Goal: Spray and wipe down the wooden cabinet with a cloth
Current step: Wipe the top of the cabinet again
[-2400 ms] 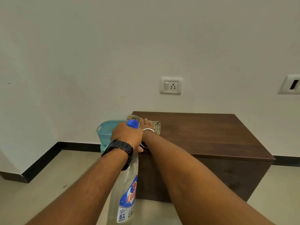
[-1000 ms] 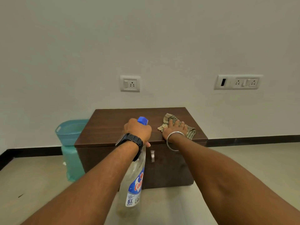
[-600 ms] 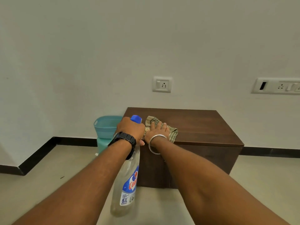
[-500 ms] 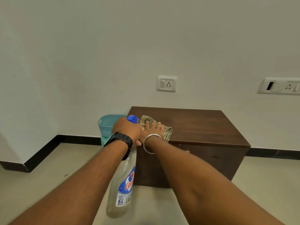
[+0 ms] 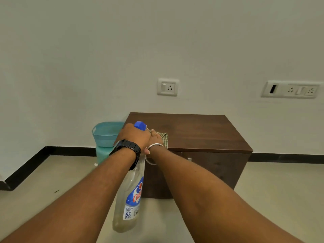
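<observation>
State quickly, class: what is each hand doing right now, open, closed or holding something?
Left hand: holds the spray bottle by its neck.
Right hand: open, pressing the cloth flat on the cabinet top.

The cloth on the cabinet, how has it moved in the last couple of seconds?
The right hand swept the cloth across the cabinet from its left side to the right front, then back to the left front corner. The left hand kept gripping the bottle by its neck.
</observation>
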